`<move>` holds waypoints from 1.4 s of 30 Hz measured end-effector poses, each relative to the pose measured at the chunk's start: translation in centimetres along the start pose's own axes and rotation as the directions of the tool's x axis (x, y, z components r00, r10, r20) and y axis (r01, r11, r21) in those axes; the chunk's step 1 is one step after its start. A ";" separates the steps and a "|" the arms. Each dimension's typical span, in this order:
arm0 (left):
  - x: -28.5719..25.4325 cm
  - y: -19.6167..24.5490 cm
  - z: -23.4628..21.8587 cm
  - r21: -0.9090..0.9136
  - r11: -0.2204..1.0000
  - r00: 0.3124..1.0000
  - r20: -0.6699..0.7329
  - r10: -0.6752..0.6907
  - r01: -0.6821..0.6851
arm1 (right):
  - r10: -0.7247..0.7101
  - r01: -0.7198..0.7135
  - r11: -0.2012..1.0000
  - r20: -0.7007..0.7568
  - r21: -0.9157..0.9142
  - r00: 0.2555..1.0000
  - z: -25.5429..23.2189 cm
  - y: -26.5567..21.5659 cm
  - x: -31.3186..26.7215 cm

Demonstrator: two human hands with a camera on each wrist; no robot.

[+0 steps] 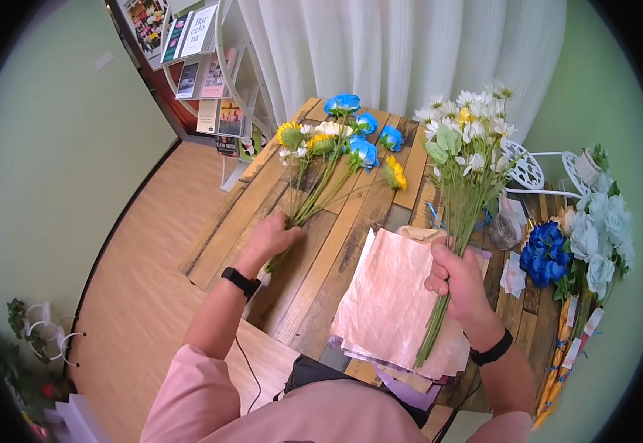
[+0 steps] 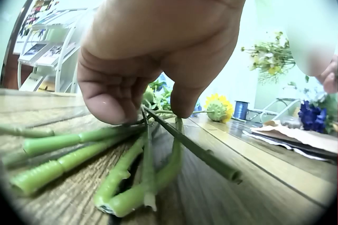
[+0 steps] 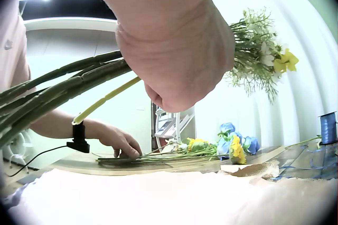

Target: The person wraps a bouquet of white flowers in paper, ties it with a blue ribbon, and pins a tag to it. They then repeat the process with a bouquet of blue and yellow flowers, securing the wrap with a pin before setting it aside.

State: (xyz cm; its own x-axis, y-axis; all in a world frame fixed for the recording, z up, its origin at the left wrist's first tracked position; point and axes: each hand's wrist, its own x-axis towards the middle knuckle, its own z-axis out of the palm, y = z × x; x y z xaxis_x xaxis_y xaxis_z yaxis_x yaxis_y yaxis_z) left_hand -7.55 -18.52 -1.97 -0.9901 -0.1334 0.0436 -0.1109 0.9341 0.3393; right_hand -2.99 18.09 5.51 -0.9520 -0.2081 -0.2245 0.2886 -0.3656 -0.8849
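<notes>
White daisy-like blooms (image 1: 476,133), small petals and a few yellow centres, top a tall bunch on long, smooth green stems. Right hand (image 1: 460,284) has fingers curled round those stems, holding the bunch above the paper stack (image 1: 388,295), blooms angled toward the curtain (image 1: 380,59). Left hand (image 1: 269,240) is down at the table (image 1: 218,229), thumb and fingers pinching the loose stems (image 2: 150,156) – thick, ridged, cut ends splayed; grip looks light, but the fingertips are partly hidden. Those carry ruffled blue roses (image 1: 363,150), yellow flowers (image 1: 395,172) and a cream bloom (image 1: 333,129), lying on the wood. Paper is crinkled, pale pink on top, darker sheets beneath. Table is mixed brown planks, visible grain, some dark patches. Right side: deep blue flowers (image 1: 545,253) beside pale blue ones (image 1: 602,240), near a white metal stand (image 1: 524,166). Blue ribbon spool (image 3: 328,128) stands upright. Room – pale green walls, white pleated curtain, wood-look floor (image 1: 151,236), white rack (image 1: 221,81) of books.
</notes>
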 end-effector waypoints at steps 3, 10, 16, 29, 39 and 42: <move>0.5 0.3 -0.2 -0.206 0.976 0.991 0.121 -0.049 0.073 | 0.024 -0.023 0.999 0.027 -0.028 0.999 -0.2 0.2 -0.1; 3.2 -3.3 3.9 -0.694 0.696 0.976 0.047 -0.215 0.186 | 0.028 -0.028 0.999 0.025 -0.028 0.999 0.0 0.2 -0.3; 0.4 2.1 -1.4 -0.968 0.249 0.976 -0.037 -0.214 0.018 | 0.021 -0.020 0.999 0.026 -0.042 0.999 0.4 0.3 -0.1; -9.0 17.2 3.2 -0.978 0.193 0.904 0.154 0.399 0.082 | -0.193 0.191 0.979 -0.012 -0.076 0.981 0.8 3.0 2.1; -12.5 20.9 4.4 -0.943 0.084 0.735 0.306 0.605 0.323 | -0.182 0.183 0.966 0.022 -0.182 0.983 -0.6 2.8 1.6; -13.2 20.9 4.3 -0.929 0.216 0.744 0.371 0.556 0.301 | -0.179 0.166 0.967 -0.050 -0.195 0.983 -0.1 2.7 1.1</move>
State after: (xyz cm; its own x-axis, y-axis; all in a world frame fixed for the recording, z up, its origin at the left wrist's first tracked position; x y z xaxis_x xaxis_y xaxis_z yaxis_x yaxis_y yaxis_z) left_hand 2.84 4.19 0.45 -0.8299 0.5432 -0.1270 -0.2424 -0.1462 0.9591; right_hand -3.31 16.93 2.86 -0.9921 -0.0937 -0.0831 0.1014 -0.2105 -0.9723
